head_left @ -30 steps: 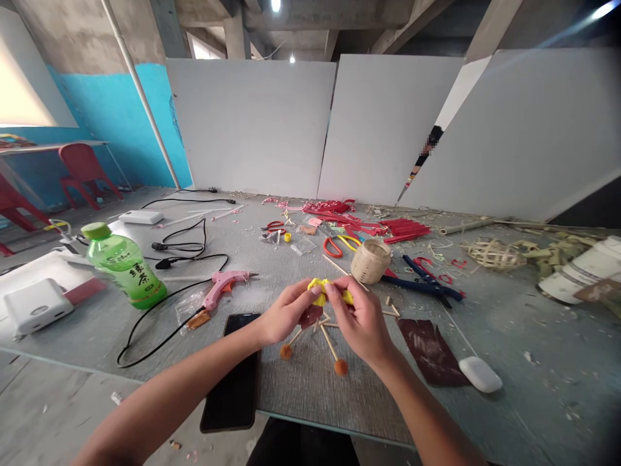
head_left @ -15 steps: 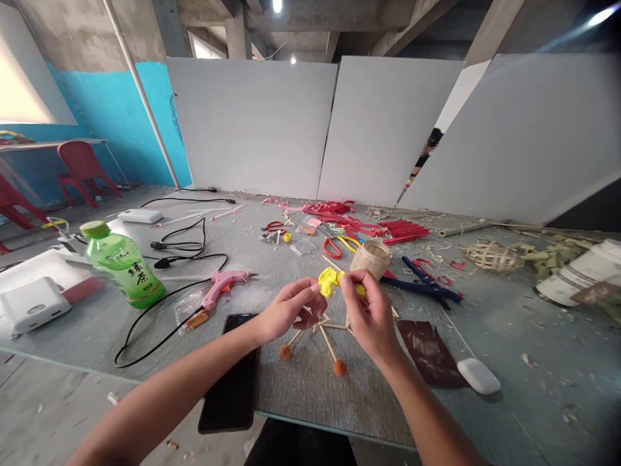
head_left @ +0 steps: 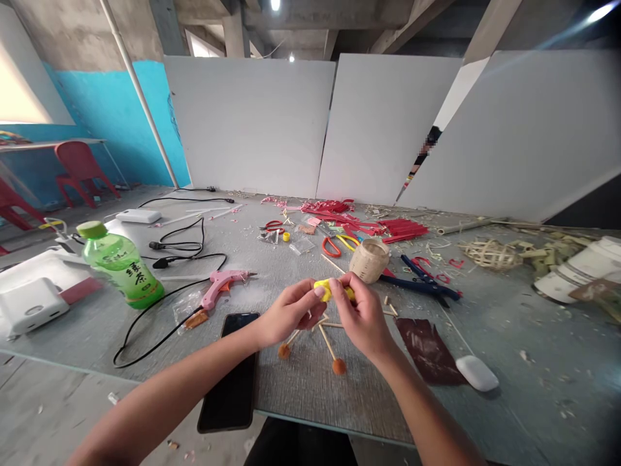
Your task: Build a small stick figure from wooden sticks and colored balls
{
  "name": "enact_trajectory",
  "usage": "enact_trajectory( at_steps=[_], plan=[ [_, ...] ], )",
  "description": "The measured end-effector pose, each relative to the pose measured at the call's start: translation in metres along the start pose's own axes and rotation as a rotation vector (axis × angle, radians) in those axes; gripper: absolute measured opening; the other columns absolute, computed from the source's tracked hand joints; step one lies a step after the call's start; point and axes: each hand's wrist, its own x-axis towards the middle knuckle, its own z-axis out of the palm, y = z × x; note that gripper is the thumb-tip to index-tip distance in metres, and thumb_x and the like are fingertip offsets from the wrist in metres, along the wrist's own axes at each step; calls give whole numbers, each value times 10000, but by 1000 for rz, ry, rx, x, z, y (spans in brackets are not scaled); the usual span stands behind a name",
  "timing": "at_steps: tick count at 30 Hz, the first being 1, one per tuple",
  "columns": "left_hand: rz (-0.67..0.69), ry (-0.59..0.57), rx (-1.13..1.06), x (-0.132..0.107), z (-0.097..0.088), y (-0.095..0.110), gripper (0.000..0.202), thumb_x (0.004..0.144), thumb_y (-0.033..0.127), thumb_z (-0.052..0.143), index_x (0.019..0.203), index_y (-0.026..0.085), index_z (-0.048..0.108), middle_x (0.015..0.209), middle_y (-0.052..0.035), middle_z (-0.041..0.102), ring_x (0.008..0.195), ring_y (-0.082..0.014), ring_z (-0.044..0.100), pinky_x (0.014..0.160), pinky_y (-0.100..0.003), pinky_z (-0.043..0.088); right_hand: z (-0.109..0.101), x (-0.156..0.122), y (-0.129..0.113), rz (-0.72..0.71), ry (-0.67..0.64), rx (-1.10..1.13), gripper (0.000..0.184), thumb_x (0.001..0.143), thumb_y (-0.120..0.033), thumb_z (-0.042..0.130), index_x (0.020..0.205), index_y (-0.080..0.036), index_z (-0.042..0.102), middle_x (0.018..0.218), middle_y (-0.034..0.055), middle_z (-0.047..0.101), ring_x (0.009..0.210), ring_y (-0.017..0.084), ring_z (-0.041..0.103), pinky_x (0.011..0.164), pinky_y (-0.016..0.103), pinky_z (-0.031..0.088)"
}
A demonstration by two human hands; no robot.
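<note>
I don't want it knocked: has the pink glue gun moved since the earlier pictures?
No: the pink glue gun lies unmoved relative to the black phone.

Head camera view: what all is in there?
yellow piece: 1, yellow, centre
balls: 2, orange, front centre
thin sticks: several, pale, centre
phone: 1, black, front
glue gun: 1, pink, left
bottle: 1, green, left
boxy items: several, white, left
cables: several, black, left
chairs: 2, red, left
container: 1, tan, centre right
long tool: 1, dark blue, right
sheet: 1, dark brown, right
rounded object: 1, white, right
strips: many, red, back
woven ball: 1, pale, right
cylinder: 1, white, right
tool handles: several, mixed, centre
panels: 3, white, back
table: 1, grey, middle
left hand: 1, bare, on yellow piece
right hand: 1, bare, likewise
</note>
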Motion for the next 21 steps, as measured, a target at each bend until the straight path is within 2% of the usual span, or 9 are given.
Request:
enact_trajectory(
  at_steps=[4, 7, 10, 15, 18, 21],
  plan=[
    [-34, -49, -182, 1, -3, 4, 465, 951, 617, 634, 860, 201, 449, 667, 79, 345, 529, -58, 288, 473, -195, 173, -2, -1, 3, 121, -120, 223, 378, 1033, -557, 525, 826, -242, 491, 637, -81, 340, 525, 96, 307, 476, 248, 261],
    [-3, -51, -196, 0, -5, 6, 479, 933, 612, 672, 838, 206, 435, 647, 100, 264, 520, -53, 229, 483, -191, 169, -2, -2, 2, 95, -125, 207, 344, 1052, -548, 491, 903, -241, 535, 675, -73, 365, 554, 98, 317, 498, 247, 273],
    [65, -25, -87, 0, -5, 8, 472, 918, 594, 707, 842, 192, 470, 629, 98, 341, 513, -47, 251, 480, -194, 207, -3, -2, -2, 29, -165, 94, 304, 1050, -524, 505, 985, -237, 579, 672, -70, 411, 558, 101, 339, 510, 254, 279],
    [80, 12, -26, 2, -4, 8, 462, 899, 565, 744, 855, 178, 495, 641, 88, 415, 515, -41, 281, 471, -193, 229, -6, -1, -8, -42, -140, -18, 274, 1024, -458, 567, 887, -222, 576, 640, -68, 420, 546, 100, 351, 510, 259, 271],
    [73, -9, -17, 0, -4, 8, 415, 943, 546, 693, 891, 172, 521, 685, 68, 447, 537, -50, 335, 487, -196, 255, -6, 0, -8, 14, -114, 40, 358, 1021, -494, 555, 787, -224, 522, 610, -73, 357, 533, 99, 309, 497, 260, 247],
    [76, -36, 1, -3, -6, 7, 355, 982, 507, 651, 937, 166, 561, 754, 42, 487, 575, -57, 388, 521, -204, 292, -4, 0, -4, 120, -136, 193, 408, 1004, -554, 563, 764, -228, 509, 614, -74, 331, 527, 98, 283, 479, 254, 221]
  ],
)
